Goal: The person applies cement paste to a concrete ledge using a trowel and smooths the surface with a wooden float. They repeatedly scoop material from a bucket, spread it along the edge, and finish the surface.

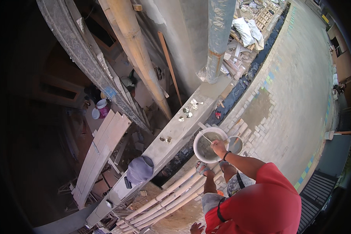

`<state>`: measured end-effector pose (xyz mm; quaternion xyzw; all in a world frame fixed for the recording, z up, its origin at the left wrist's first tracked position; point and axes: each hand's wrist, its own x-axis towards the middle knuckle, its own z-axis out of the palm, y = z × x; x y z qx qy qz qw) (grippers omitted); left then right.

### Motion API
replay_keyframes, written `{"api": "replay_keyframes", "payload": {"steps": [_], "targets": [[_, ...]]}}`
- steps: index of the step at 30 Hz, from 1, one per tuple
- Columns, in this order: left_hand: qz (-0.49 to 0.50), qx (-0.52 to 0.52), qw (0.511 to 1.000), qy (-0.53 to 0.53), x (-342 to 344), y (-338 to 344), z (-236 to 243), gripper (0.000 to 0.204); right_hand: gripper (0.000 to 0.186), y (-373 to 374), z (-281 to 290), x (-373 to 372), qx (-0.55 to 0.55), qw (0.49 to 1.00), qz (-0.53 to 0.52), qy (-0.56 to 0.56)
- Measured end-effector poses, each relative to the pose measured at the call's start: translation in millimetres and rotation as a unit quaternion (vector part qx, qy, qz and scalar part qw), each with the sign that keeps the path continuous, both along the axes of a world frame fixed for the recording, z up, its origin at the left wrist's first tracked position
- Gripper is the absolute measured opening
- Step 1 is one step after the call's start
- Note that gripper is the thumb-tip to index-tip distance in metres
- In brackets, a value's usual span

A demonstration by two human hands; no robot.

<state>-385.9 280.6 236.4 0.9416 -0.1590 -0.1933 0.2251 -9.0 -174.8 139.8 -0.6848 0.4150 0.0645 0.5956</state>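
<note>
My right hand (218,147) is closed on a thin pale stick (206,138) that dips into a white bucket (199,136) of wet grey mix. A smaller bucket (238,139) stands right behind that hand. My left hand (197,228) hangs at the lower edge with fingers apart, holding nothing, above the bamboo poles (171,195). My sandalled feet (202,169) rest on those poles, just below the white bucket.
A grey concrete beam (175,134) runs diagonally, bearing a blue-grey cap (139,169), a dark phone (127,182) and small shiny scraps (189,109). Thick bamboo (136,46) and a grey post (218,39) rise close by. Planks (101,152) lie far below left; paved street (292,97) right.
</note>
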Motion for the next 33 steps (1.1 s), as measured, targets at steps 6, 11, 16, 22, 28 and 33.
{"api": "replay_keyframes", "payload": {"steps": [6, 11, 16, 22, 28, 33], "targets": [[0.011, -0.080, 0.997, 0.003, 42.1, 8.6, 34.4, 0.029, 0.014, -10.2, 3.3, -32.2, -0.052, 0.998, -0.016, 0.011], [-0.167, -0.069, 0.983, -0.040, 78.3, 18.8, 44.2, 0.042, 0.017, -28.8, 5.5, -57.9, -0.042, 0.995, -0.093, 0.022], [0.215, -0.078, 0.915, 0.332, 112.2, -3.5, 63.5, 0.047, 0.017, -54.9, 37.2, -68.2, -0.029, 0.990, -0.135, 0.029], [0.511, -0.097, 0.725, 0.452, 150.4, -34.7, 73.3, 0.037, 0.015, -90.6, 57.8, -76.6, -0.024, 0.984, -0.177, -0.001], [0.301, -0.057, 0.849, 0.431, 157.3, -25.7, 61.2, 0.038, 0.015, -110.2, 42.8, -88.4, -0.024, 0.978, -0.206, -0.009], [0.492, -0.089, 0.719, 0.483, 159.8, -49.4, 76.6, 0.038, 0.016, -123.1, 51.2, -85.5, -0.002, 0.981, -0.194, 0.008]]}}
